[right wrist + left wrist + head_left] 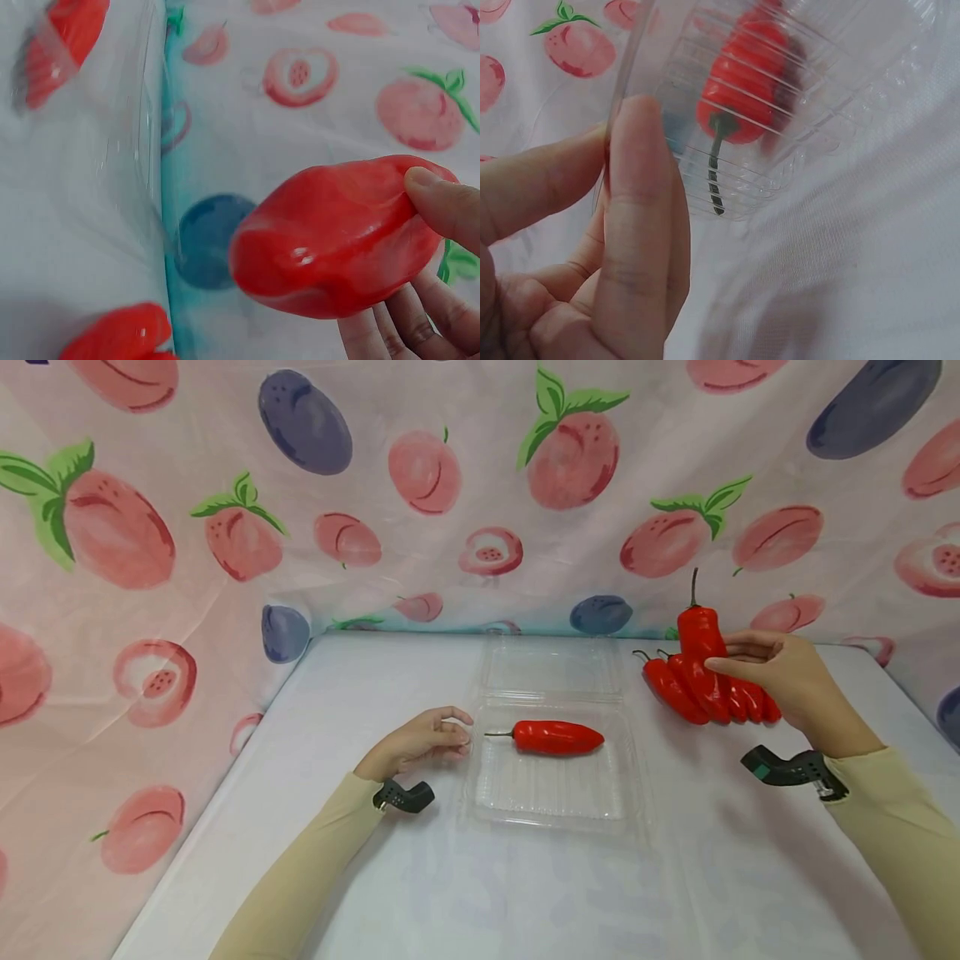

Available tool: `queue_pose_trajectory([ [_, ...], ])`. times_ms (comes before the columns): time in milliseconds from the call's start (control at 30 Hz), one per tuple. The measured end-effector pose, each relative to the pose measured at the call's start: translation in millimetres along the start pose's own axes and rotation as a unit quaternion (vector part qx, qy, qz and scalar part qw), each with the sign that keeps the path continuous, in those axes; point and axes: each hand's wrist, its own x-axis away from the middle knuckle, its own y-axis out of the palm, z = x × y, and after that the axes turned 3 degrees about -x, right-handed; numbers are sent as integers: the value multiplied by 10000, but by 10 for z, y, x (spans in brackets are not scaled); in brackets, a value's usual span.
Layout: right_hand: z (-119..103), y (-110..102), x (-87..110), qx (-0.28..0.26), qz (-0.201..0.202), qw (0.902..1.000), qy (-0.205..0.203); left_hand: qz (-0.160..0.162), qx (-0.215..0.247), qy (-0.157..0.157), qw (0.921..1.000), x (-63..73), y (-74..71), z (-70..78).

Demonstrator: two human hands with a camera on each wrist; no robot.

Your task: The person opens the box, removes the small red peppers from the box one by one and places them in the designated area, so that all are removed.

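My left hand (pixel 420 743) pinches the left rim of a clear plastic clamshell box (pixel 551 821) between thumb and fingers. One red pepper (pixel 558 737) lies in the box's front half, its thin stem (pixel 715 176) pointing towards that hand. My right hand (pixel 795 681) holds another red pepper (pixel 699 639) with its stem upward, thumb on one side and fingers on the other. In the head view this pepper overlaps a group of red peppers (pixel 667 691) on the table, partly hidden behind it and the hand.
The box's lid (pixel 551 670) lies folded back towards the fruit-print cloth (pixel 491 485) that hangs behind the table. A white cover (pixel 390 893) spreads over the tabletop. Each wrist carries a dark camera mount (pixel 795 772).
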Motion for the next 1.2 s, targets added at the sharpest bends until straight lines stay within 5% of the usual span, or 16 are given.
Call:
queue_pose_trajectory([
  [867,568,-502,-172,-119,558,9949,827,32,-202,118,9997,1,8,-5],
  [1200,719,-593,-236,-56,767,9937,815,47,-229,115,9997,2,7,-4],
])
